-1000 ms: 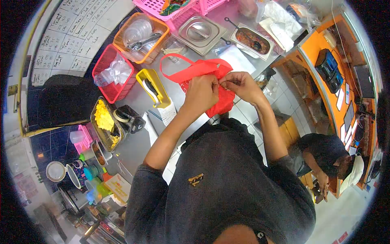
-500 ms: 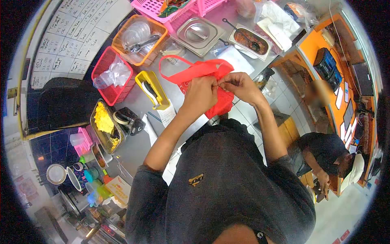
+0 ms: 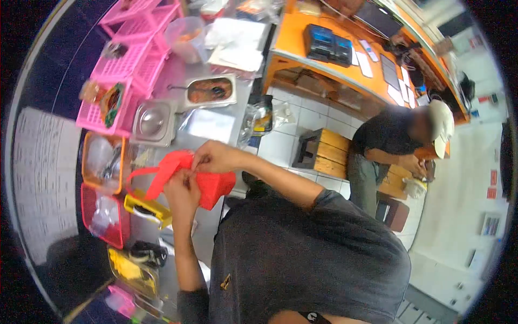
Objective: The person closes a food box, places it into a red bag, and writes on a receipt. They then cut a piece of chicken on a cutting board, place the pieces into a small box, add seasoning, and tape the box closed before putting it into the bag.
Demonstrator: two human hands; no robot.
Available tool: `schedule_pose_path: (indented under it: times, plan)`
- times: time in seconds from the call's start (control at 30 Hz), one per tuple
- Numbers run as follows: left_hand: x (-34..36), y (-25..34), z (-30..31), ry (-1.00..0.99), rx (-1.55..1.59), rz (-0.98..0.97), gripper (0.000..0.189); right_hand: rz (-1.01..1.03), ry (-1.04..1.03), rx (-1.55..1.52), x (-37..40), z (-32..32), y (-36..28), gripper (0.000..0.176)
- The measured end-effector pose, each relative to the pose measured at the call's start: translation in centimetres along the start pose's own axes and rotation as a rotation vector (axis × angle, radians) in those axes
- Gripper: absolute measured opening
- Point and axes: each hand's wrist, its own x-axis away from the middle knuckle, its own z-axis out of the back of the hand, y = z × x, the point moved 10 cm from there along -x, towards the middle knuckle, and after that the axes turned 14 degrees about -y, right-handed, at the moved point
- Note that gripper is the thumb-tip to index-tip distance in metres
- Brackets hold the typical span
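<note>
A red cloth bag (image 3: 215,189) with a loop handle hangs at the near edge of the metal counter, between my two hands. My left hand (image 3: 182,189) is closed on the bag's top edge. Fingers pinched, my right hand (image 3: 213,156) grips the same top edge close beside it. The bag's handle sticks out to the left, over the counter. Just left of the bag lies a yellow tape dispenser (image 3: 147,209).
Orange basket (image 3: 86,162), red basket (image 3: 86,210) and pink racks (image 3: 143,67) line the counter's left side. Beyond the bag are a lidded steel pan (image 3: 154,123) and a food tray (image 3: 233,89). Another person (image 3: 386,129) leans over near an orange desk (image 3: 291,40).
The view has turned toward the right, so the bag and both hands appear further left and lower. Both hands still grip the bag's top.
</note>
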Motion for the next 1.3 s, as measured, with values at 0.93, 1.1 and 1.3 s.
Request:
schedule_pose_path:
  times: [0.93, 1.1, 1.3]
  plan:
    - [0.2, -0.7, -0.9, -0.027, 0.039, 0.139, 0.006, -0.036, 0.207, -0.006, 1.1, 0.1, 0.8, 0.010]
    - [0.3, 0.2, -0.7, 0.044, -0.040, 0.004, 0.007, 0.004, 0.180, 0.023, 1.7, 0.3, -0.9, 0.008]
    - [0.3, -1.0, -1.1, 0.029, 0.016, 0.068, 0.004, 0.042, 0.098, 0.017, 1.3, 0.1, -1.2, 0.007]
